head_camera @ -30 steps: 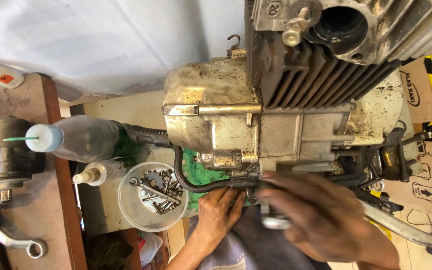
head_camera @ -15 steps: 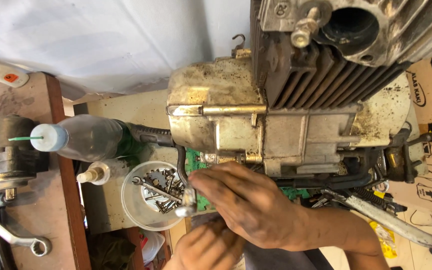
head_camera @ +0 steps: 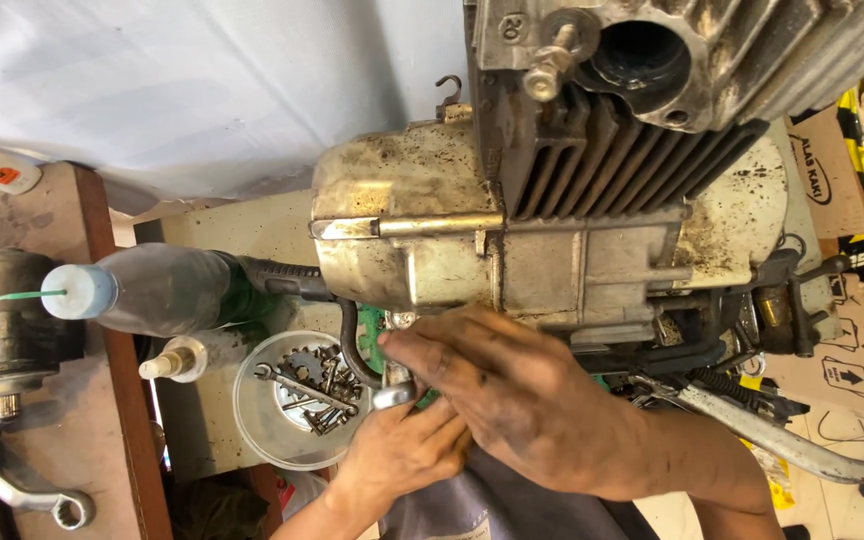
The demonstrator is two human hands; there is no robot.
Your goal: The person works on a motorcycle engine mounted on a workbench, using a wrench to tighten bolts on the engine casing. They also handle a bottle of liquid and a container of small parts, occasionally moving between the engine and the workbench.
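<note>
A grimy motorcycle engine (head_camera: 512,230) lies on its side on the bench, cooling fins and cylinder bore at the upper right. My right hand (head_camera: 522,400) reaches in from the lower right and pinches a short chrome tool (head_camera: 393,394) against the engine's lower edge, beside a bent black hose (head_camera: 349,345). My left hand (head_camera: 402,455) comes up from below, its fingers curled against the tool's underside. What the tool's tip sits on is hidden by my fingers.
A clear plastic bowl (head_camera: 252,420) of bolts and a small spanner stands left of the hands. Behind it lie a plastic bottle (head_camera: 152,290) with a blue cap and a small bottle (head_camera: 177,360). A spanner (head_camera: 42,495) lies on the wooden shelf; a chrome lever (head_camera: 782,435) lies at right.
My right hand has carried the chrome tool leftwards along the engine's lower edge, from its right half to beside the bowl. My left hand has dropped below it.
</note>
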